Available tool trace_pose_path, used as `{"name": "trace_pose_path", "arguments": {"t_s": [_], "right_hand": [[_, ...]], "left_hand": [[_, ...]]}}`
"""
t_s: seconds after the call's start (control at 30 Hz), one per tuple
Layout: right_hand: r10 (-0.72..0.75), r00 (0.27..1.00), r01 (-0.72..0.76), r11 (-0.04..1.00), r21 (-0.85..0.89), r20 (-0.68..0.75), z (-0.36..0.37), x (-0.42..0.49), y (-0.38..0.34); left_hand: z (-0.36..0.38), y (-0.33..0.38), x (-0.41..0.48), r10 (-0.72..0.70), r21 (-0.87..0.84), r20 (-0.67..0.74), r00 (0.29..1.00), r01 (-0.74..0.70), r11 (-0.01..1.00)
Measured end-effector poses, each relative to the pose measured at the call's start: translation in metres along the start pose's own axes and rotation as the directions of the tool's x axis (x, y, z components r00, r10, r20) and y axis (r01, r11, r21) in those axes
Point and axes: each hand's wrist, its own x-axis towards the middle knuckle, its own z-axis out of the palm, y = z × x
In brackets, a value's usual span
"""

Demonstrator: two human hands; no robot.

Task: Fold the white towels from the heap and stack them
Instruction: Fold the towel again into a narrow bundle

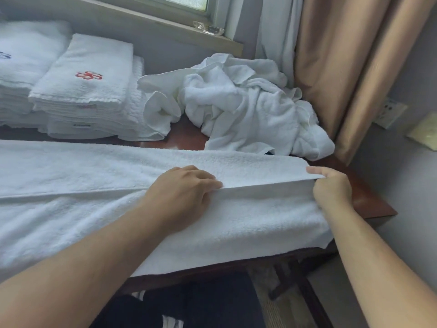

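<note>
A long white towel (71, 176) lies spread across the near half of the brown table (369, 197), its far half folded over toward me. My left hand (182, 192) grips the folded edge near the middle, fingers curled over it. My right hand (331, 185) pinches the same edge at the towel's right end. Behind, at the back right, sits the crumpled heap of white towels (243, 107). A stack of folded towels (87, 91) with a red emblem on top stands at the back left, and a second folded stack (21, 58) is beside it at the far left.
A windowsill (165, 22) with a clear object on it runs behind the table. Beige curtains (350, 67) hang at the right, close to the heap. A wall socket (390, 112) is on the right wall. Dark table legs and floor show below the near edge.
</note>
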Motion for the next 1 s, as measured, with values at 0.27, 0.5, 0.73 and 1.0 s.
{"name": "trace_pose_path", "arguments": {"t_s": [0.27, 0.5, 0.73, 1.0], "right_hand": [[-0.064, 0.959, 0.122, 0.973, 0.198, -0.277, -0.001, -0.014, -0.032], [-0.041, 0.857, 0.349, 0.78, -0.519, 0.514, 0.04, -0.016, -0.045], [-0.021, 0.882, 0.325, 0.751, -0.575, 0.471, 0.047, 0.013, -0.03], [-0.372, 0.907, 0.407, 0.894, -0.186, 0.198, 0.018, -0.008, -0.015]], "left_hand": [[0.004, -0.001, 0.0, 0.012, 0.003, -0.033, 0.999, -0.012, 1.0], [0.004, -0.005, -0.003, -0.005, -0.021, -0.003, 1.0, 0.005, 1.0], [0.007, -0.012, -0.007, -0.066, -0.051, 0.186, 0.98, 0.077, 0.996], [0.014, 0.004, -0.01, -0.128, 0.012, 0.318, 0.939, 0.131, 0.991]]}}
